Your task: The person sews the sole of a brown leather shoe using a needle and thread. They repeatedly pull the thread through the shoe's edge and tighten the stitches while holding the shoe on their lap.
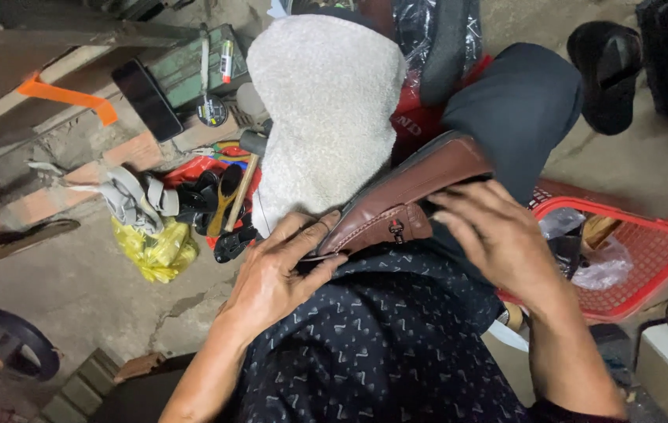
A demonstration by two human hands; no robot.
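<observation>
The brown loafer [408,192] is resting tilted on the person's lap, the left hand [275,270] gripping its toe end while the right hand [498,235] is lying open-fingered across its opening, so it could slip toward the red basket [663,258].

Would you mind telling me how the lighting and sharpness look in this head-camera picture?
Head view: even, soft light with no harsh shadows; the brown shoe and left hand are sharp; the right hand has slightly blurred fingertips; glare shows on the clear plastic at the top; wide-angle bending stretches the corners.
</observation>
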